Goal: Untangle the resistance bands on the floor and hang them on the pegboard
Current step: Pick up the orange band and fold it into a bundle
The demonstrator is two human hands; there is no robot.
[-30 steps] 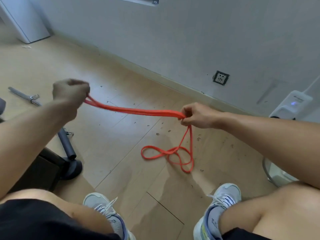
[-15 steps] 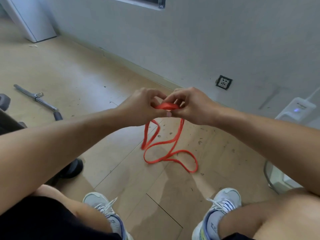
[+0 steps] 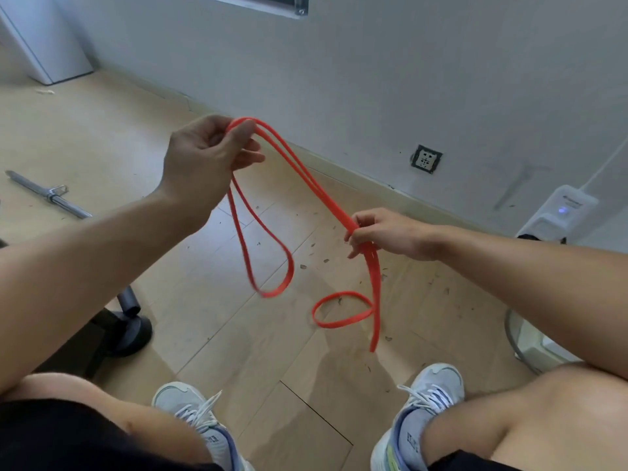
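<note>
Head view, single camera. Left hand [image 3: 204, 161], at 10 o'clock of frame centre, pinches the top fold of the orange resistance band [image 3: 306, 180]; one loop hangs free beneath it. Right hand [image 3: 384, 234], at 3 o'clock, grips two strands together; below it the band drops to a coil on the floor [image 3: 102, 130] at 5 o'clock, between the shoes [image 3: 424, 402]. Pegboard not in view. Risk, judged: pulling the hands apart with the floor coil crossed could cinch a knot; a slipped strand could snap back. Steel bar [image 3: 47, 193] lies at 9 o'clock. No containers visible.
</note>
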